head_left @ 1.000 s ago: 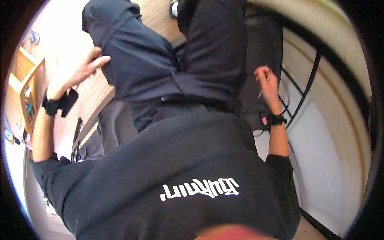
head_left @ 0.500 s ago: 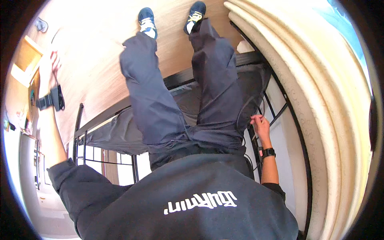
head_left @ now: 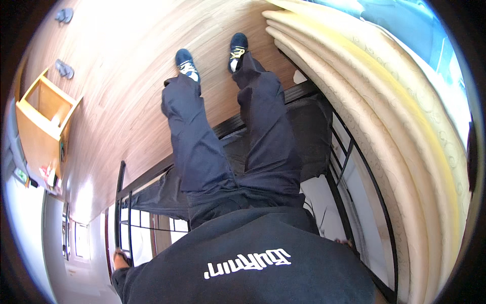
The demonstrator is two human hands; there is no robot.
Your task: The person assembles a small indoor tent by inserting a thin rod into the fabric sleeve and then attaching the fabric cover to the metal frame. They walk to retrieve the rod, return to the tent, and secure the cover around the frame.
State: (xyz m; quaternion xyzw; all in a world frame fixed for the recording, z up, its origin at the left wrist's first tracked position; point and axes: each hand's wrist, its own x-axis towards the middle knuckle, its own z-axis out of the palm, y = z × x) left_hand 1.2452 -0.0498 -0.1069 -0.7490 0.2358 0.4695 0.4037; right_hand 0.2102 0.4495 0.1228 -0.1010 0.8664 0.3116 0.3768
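Beside the black metal bed rail (head_left: 121, 223) at the left, a small part of my left hand (head_left: 120, 259) shows past my sleeve. A dark patch lies against it, and its fingers cannot be made out. My right hand (head_left: 345, 242) is mostly hidden behind my black shirt (head_left: 243, 243). Only a bit of it shows, close to the black bed frame (head_left: 341, 192) at the right. Whether either hand grips the frame cannot be told. I sit on a dark sheet (head_left: 309, 131) spread over the bed, with my legs stretched forward.
Thick cream mattresses (head_left: 354, 96) stand on edge along the right. A blue shiny surface (head_left: 410, 25) lies beyond them. My dark shoes (head_left: 187, 63) rest on the wood floor (head_left: 126, 91). A wooden chair (head_left: 45, 109) and grey slippers (head_left: 64, 69) are at the left.
My left arm has drawn back from its outstretched place near the chair to beside the bed rail. My right hand has moved back from my hip. The view has shifted, showing more floor.
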